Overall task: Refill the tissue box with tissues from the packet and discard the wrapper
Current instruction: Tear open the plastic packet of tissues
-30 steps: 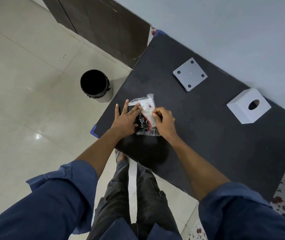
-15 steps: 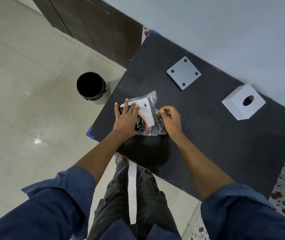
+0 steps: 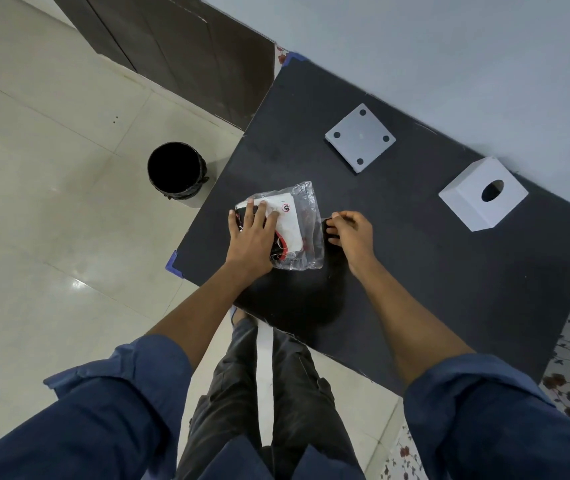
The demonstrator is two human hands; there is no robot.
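Note:
A tissue packet (image 3: 292, 225) in a clear plastic wrapper with red and black print lies near the black table's front left corner. My left hand (image 3: 252, 235) lies flat on its left half, fingers spread, pinning it down. My right hand (image 3: 351, 233) is just right of the packet, with its fingertips pinched on a thin bit of the wrapper's right edge. The white tissue box (image 3: 463, 202), with an oval hole in its top, stands at the far right. Its flat white base panel (image 3: 359, 138), with a dark dot in each corner, lies apart at the back.
The black table (image 3: 432, 289) has blue tape on its corners and stands against a pale wall. A black-lined waste bin (image 3: 176, 171) stands on the tiled floor left of the table. A dark brown cabinet (image 3: 179, 39) runs along the far left.
My right hand has moved from the top of the packet to its right edge and a little beyond, pulling at the wrapper. My left hand has stayed pressed on the packet.

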